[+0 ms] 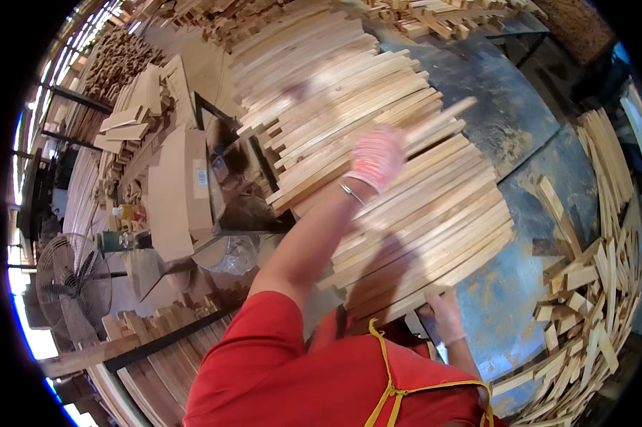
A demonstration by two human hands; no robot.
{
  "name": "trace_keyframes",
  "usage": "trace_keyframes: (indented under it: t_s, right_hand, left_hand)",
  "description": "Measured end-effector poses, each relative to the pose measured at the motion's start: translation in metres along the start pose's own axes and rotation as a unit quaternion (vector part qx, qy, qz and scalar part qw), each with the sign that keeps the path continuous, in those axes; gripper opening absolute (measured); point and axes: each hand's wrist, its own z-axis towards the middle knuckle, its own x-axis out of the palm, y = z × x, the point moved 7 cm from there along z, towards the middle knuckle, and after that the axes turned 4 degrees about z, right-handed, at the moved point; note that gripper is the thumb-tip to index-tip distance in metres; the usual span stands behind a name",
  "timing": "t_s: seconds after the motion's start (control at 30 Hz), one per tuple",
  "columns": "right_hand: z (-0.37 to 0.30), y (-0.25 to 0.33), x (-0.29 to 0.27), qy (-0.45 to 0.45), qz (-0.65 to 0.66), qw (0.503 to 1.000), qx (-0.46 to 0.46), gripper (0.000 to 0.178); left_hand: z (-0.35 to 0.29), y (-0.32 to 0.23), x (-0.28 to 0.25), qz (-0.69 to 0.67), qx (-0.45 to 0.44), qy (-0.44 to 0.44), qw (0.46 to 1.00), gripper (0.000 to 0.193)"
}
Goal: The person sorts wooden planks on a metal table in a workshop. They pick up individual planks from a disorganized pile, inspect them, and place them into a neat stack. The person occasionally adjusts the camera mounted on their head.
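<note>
A gloved left hand [378,158] grips a pale wooden strip [445,119] at upper center of the frame, over rows of similar strips [435,213] on a blue table [492,313]; the right hand [446,316], lower right of center, is at the rows' near edge, its grip unclear.

Wears red shirt [264,370], yel ties [390,391], slvr bracelet [350,193], pinkish L glove [378,155].

Fan [75,280] (wire-caged) & brown cardbd. [173,188], l. side
</note>
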Motion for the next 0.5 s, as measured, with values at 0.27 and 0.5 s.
trace_keyframes:
  t_s: [0.27,0.5]
  right_hand:
    - [-0.025,-0.048,0.047,0.048,-0.079,0.995,0.029,0.084]
    - [-0.027,-0.064,0.071,-0.168,0.075,0.98,-0.075,0.077]
  left_hand:
    - [-0.05,0.102,0.019,-0.039,-0.01,0.095,0.995,0.082]
    - [-0.121,0.013,0.006,-0.044,-0.032,0.143,0.988,0.087]
